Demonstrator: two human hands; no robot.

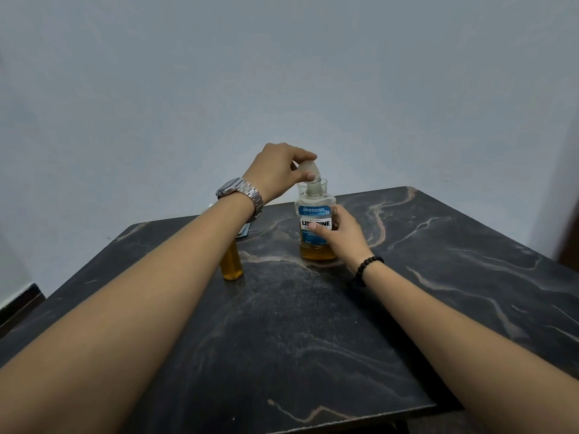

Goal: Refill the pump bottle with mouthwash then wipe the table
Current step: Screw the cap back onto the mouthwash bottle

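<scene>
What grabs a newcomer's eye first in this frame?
The mouthwash bottle stands mid-table, amber liquid low inside; the right hand grips its body while the left hand pinches the cap on top. Left of it, a smaller amber bottle stands half hidden behind the left forearm, on the dark marbled table.

Mouthwash bottle [315,227]: clear, blue-and-white label, amber liquid filling only its base; upright on the dark marbled desk [438,277], translucent cap [308,172] at its neck. Pump bottle [231,261]: amber-filled, upright to its left, top hidden by forearm.
</scene>
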